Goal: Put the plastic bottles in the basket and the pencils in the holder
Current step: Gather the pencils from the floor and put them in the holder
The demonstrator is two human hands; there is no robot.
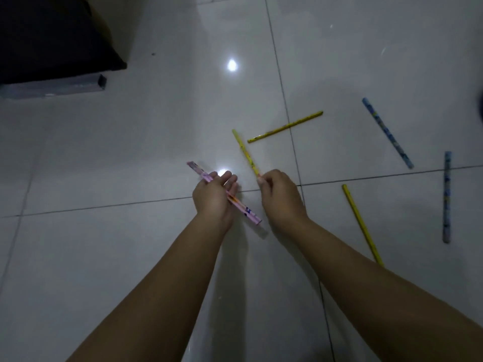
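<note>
My left hand [213,195] grips a pink patterned pencil [245,209] that slants from upper left to lower right. My right hand [281,197] pinches the near end of a yellow pencil [244,150] that points away over the white tiled floor. More pencils lie flat on the floor: a yellow one [285,126] just beyond, another yellow one [362,224] to the right of my right forearm, and two blue patterned ones [386,132] [447,197] at the far right. No bottles, basket or holder are in view.
A dark piece of furniture [52,37] with a grey base [52,86] fills the upper left corner. A dark shape [480,105] touches the right edge. Glossy white tiles [130,152] with dark grout lines cover everything else.
</note>
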